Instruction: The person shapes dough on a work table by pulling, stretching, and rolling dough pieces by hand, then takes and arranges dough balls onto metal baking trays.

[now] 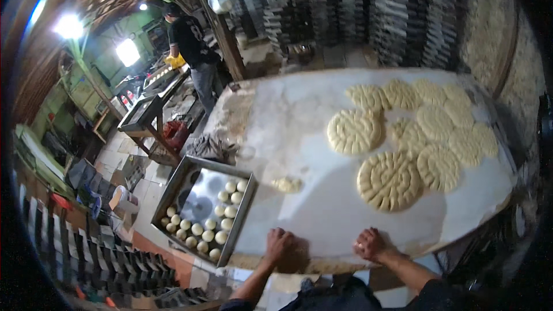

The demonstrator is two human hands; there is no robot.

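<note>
Both my hands rest at the near edge of a pale work table (322,219). My left hand (281,246) is curled down against the surface, just right of a metal tray (249,193); what lies under its fingers, if anything, is hidden. Round dough balls (208,236) sit in that tray, along its near and right sides. My right hand (370,245) is closed too, knuckles up, below a big slab of dough (389,181) scored into many pieces; its grip hides whatever it may hold. A small flat lump of dough (287,184) lies beyond my left hand.
More scored dough rounds (353,132) cover the table's far right. A grey cloth (208,147) lies behind the tray. Another person (193,46) stands at a bench at the far left. Tall stacks of metal trays (322,11) line the back, and others (98,259) stand at lower left.
</note>
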